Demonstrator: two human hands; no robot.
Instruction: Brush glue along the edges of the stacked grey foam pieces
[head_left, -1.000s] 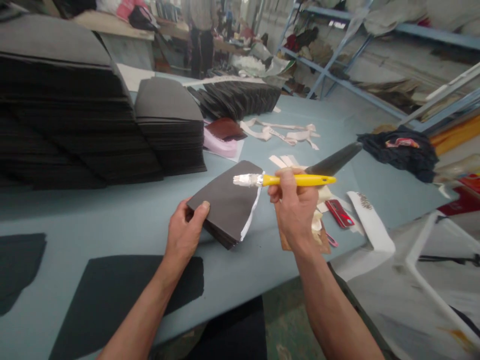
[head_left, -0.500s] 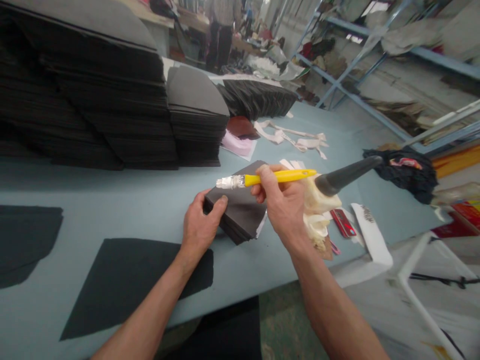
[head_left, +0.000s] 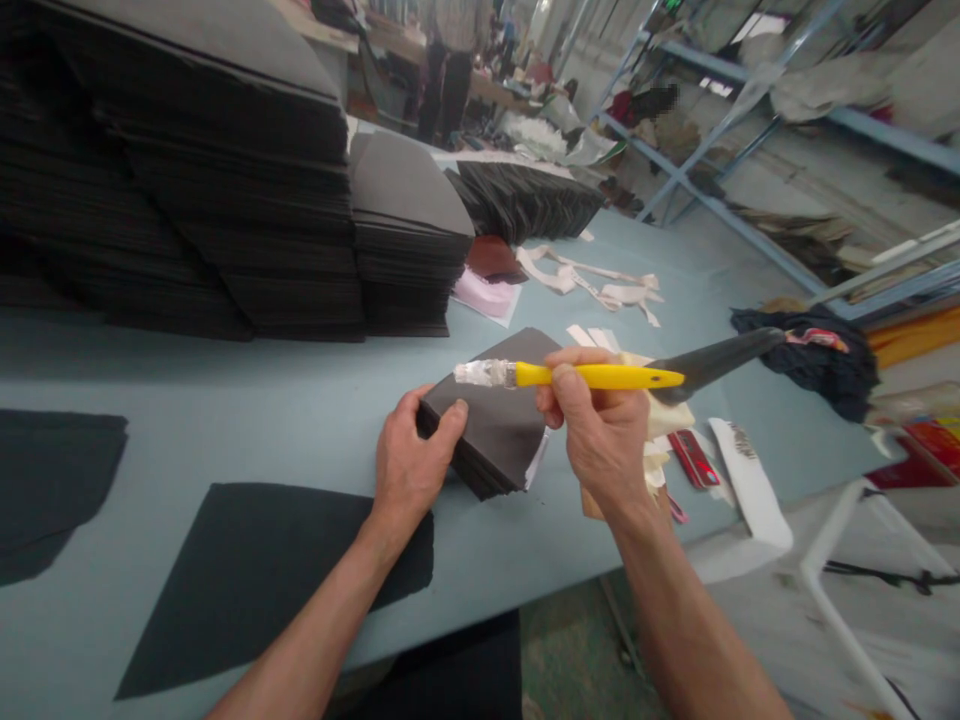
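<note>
A small stack of dark sheets [head_left: 506, 410] lies on the pale blue table [head_left: 300, 400]. My left hand [head_left: 415, 450] grips its left corner, thumb on top and fingers round the side. Above the stack's right part, my right hand [head_left: 604, 420] is closed on a yellow-handled brush [head_left: 600, 376]. White material coats the brush's tip, which points left over the top sheet; I cannot tell whether it touches. Beyond the right hand, a dark tapered handle [head_left: 712, 360] rises beside a cream block [head_left: 671, 412], partly hidden by the hand.
Tall piles of dark sheets [head_left: 300, 230] stand at the back left. Flat dark pieces [head_left: 277, 560] lie near the front edge. White strips [head_left: 592, 280], a red box [head_left: 694, 460] and a white card [head_left: 750, 485] are to the right. A person [head_left: 446, 70] stands far behind.
My right hand has moved right and slightly down with the brush, drawing its tip back to the right. My left hand keeps its hold on the stack. The whole view has shifted slightly.
</note>
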